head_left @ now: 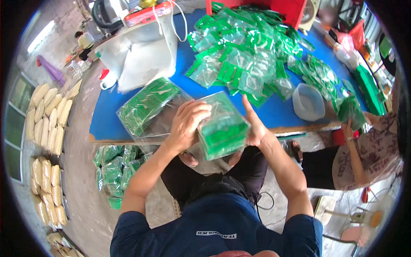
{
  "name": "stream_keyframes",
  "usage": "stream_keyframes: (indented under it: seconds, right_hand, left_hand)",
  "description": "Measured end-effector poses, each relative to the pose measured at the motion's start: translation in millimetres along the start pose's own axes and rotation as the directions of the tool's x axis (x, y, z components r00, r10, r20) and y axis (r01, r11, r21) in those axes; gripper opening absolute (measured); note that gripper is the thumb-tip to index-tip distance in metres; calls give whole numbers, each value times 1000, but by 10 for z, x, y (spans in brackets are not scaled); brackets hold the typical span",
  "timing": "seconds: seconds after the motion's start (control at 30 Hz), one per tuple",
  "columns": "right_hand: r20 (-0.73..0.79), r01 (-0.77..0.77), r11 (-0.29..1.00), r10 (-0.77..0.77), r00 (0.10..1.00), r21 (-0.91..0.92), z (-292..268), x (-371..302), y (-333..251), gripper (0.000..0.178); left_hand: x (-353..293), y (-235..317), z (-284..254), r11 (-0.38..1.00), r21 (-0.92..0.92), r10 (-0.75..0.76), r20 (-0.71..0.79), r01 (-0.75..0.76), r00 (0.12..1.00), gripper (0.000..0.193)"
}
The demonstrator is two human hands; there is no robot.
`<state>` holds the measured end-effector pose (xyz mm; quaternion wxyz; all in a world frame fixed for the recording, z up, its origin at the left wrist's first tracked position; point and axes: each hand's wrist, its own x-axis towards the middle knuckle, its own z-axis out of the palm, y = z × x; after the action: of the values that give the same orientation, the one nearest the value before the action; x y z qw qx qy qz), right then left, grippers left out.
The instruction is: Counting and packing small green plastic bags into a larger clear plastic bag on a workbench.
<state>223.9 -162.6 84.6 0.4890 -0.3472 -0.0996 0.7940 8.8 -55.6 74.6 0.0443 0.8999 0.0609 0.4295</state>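
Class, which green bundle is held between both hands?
The boxy bundle, between left hand and right hand; the wide bagged bundle lies on the blue table, other bundles on the floor.

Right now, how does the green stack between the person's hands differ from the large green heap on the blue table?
The stack is between the left hand and the right hand, while the heap lies on the blue table. The stack is compact and block-shaped; the heap is loose, its packets overlapping at many angles. The heap spreads wider than the stack. Both show green and clear plastic.
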Motion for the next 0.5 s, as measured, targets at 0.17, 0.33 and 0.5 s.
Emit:
stream_keyframes:
  seconds: [0.17,0.33,0.5]
  right_hand:
    - [47,7,850,21,999,-526,-11,186,-9,77]
    - [-4,0,904,-2,1000,-428,-350,266,214,74]
    - [-58,197,850,-257,965,-489,-251,120,401,80]
  left_hand:
    - [-192,-36,56,969,139,166,236,-203,958,35]
    - [-357,74,108,992,-77,115,329,-95,937,53]
    - [-703,246,236,991,73,81,357,-115,931,75]
